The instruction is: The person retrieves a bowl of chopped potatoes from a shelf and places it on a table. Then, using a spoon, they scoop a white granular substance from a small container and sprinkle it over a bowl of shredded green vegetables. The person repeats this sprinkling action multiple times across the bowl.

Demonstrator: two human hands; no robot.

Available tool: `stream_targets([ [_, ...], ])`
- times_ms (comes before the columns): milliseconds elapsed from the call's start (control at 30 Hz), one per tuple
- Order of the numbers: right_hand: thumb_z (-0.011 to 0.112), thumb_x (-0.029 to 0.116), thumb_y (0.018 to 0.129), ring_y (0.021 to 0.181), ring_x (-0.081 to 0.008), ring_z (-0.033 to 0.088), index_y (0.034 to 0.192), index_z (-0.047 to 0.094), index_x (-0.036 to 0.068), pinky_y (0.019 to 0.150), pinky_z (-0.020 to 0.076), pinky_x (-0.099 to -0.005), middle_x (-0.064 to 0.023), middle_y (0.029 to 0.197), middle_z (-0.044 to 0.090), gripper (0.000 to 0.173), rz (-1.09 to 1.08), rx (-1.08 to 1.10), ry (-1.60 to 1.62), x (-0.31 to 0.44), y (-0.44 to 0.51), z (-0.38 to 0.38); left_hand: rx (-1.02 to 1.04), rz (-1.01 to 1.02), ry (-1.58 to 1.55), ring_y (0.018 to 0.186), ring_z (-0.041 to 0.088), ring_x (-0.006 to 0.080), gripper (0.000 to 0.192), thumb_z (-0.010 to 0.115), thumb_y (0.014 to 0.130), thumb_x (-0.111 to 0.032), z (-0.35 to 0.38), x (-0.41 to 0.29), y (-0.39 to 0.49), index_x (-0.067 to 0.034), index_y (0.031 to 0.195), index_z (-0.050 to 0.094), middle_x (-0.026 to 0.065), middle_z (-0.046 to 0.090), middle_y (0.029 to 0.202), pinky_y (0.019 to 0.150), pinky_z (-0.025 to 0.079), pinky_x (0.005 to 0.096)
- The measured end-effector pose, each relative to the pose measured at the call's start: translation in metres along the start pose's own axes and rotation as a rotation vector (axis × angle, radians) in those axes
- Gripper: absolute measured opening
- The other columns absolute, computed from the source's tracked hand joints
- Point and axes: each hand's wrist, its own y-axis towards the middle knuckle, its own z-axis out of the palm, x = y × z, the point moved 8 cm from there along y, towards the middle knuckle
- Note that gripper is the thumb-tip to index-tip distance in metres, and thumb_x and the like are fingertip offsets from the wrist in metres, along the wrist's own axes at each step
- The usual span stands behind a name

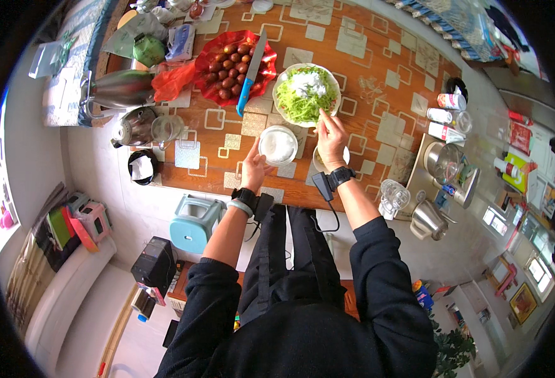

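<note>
My left hand has its fingers against the side of a small round tub of white granules, gripping it at the table's near side. Above and to the right sits a white plate of shredded green vegetable, with a heap of white powder on top. My right hand is at the plate's near edge with its fingers bent together; whether something thin is between them cannot be told. Partly hidden under that hand is a small white bowl.
A knife with a blue handle lies across a red scalloped dish of brown round fruits. Left stand a steel thermos and a glass jug. Rightward are several seasoning containers and a clear glass. A blue stool stands below the table.
</note>
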Motion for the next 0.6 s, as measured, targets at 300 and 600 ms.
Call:
stream_targets([
  [300, 0.055, -0.004, 0.086, 0.063, -0.0147, 0.061, 0.116, 0.063, 0.005, 0.057, 0.0501, -0.0277, -0.0079, 0.082, 0.061, 0.032, -0.182, -0.046, -0.136, 0.004, 0.004, -0.011, -0.03, 0.015, 0.027, 0.081, 0.058, 0.0092, 0.06, 0.039, 0.092, 0.003, 0.0, 0.001, 0.0, -0.022, 0.146, 0.03, -0.002, 0.056, 0.096, 0.071, 0.055, 0.0275],
  [600, 0.061, -0.001, 0.082, 0.072, -0.027, 0.063, 0.107, 0.066, 0.005, 0.063, 0.051, -0.0339, -0.0115, 0.085, 0.064, 0.026, -0.111, -0.012, -0.096, 0.012, 0.028, -0.006, -0.026, -0.008, 0.001, 0.085, 0.06, 0.012, 0.059, 0.039, 0.093, 0.003, 0.0, 0.0, -0.002, -0.021, 0.146, 0.03, -0.0022, 0.055, 0.095, 0.073, 0.055, 0.0304],
])
